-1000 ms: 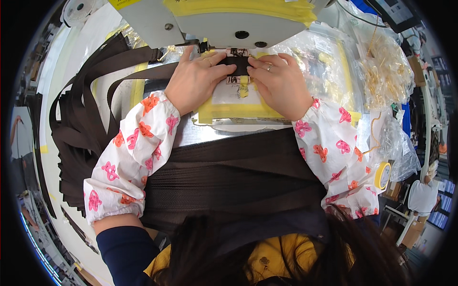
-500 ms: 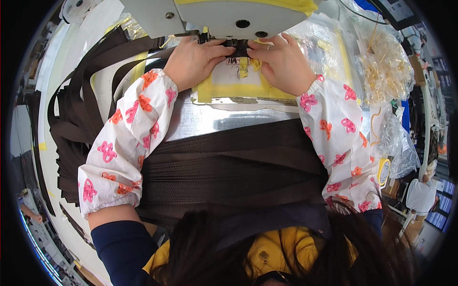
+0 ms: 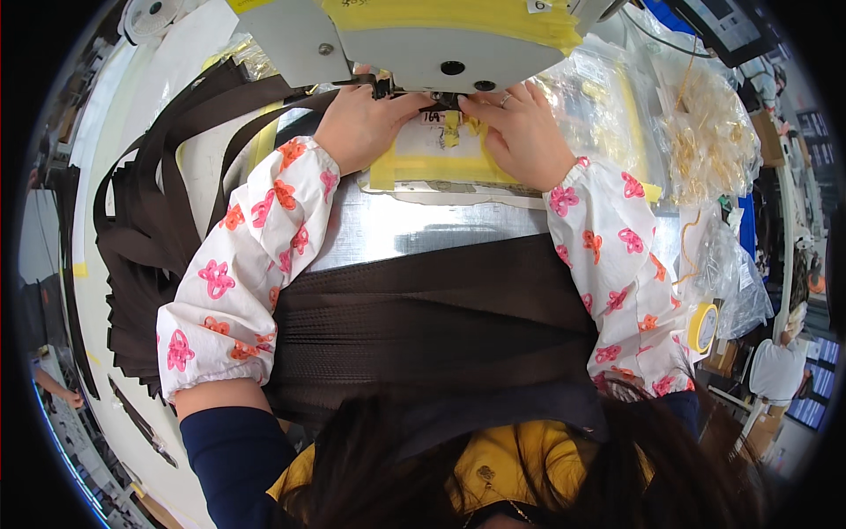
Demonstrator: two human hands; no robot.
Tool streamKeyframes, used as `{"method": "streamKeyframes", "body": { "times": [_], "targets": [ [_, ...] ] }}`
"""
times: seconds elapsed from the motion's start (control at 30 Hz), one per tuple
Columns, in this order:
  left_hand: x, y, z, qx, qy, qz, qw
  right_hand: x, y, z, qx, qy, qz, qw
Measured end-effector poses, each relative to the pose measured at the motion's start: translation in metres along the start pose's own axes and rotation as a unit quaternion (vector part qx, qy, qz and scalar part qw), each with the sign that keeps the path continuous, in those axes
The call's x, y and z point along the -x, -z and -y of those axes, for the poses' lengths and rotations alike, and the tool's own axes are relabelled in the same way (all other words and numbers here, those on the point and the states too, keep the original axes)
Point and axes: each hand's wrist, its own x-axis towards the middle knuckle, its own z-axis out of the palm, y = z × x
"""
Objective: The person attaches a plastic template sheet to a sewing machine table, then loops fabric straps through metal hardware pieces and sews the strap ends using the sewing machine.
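Note:
My left hand point(image 3: 361, 130) is closed on a dark brown strap point(image 3: 298, 106) that comes in from the left, its fingertips pressing just under the sewing machine head point(image 3: 449, 57). My right hand point(image 3: 526, 134), a ring on one finger, is closed with index finger and thumb at the strap's other side, by the presser foot point(image 3: 449, 100). The overhang of the machine hides most of the strap between my fingertips. Below them lies the machine bed, with a yellow-taped plate point(image 3: 423, 166). Across my lap spreads a wide layer of dark brown straps point(image 3: 432, 309).
Left of my left arm hangs a thick bundle of dark straps point(image 3: 141, 256). On the right are clear plastic bags point(image 3: 709, 132) and a yellow tape roll point(image 3: 702, 328). A white spool point(image 3: 157, 11) stands far left, a screen point(image 3: 727, 26) far right.
The machine and table sit slightly lower in the picture as the view shifts. Both hands stay at the presser foot; less of the dark strap shows between my fingertips.

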Motion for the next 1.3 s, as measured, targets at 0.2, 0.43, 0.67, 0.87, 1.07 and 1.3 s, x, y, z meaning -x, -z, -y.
{"method": "streamKeyframes", "body": {
  "times": [0.2,0.43,0.67,0.87,1.07,1.3],
  "targets": [
    [0.002,0.013,-0.011,-0.019,-0.017,0.068,0.997,0.006,0.004,0.006,-0.035,0.017,0.009,0.999],
    [0.004,0.024,-0.017,-0.048,-0.218,0.072,0.972,0.017,0.010,0.020,-0.079,0.024,0.016,0.996],
    [0.008,0.018,-0.012,-0.029,-0.177,0.052,0.982,0.011,0.013,0.017,-0.068,0.036,0.026,0.997],
    [0.010,0.013,-0.014,0.034,-0.144,0.041,0.988,0.011,0.015,0.016,-0.053,0.030,0.045,0.997],
    [0.009,0.004,-0.004,0.053,-0.114,0.039,0.991,0.006,0.009,0.007,-0.051,0.020,0.039,0.998],
    [-0.005,0.007,0.006,0.050,-0.104,0.012,0.993,-0.012,0.008,-0.009,-0.060,0.008,0.047,0.997]
  ]
}}
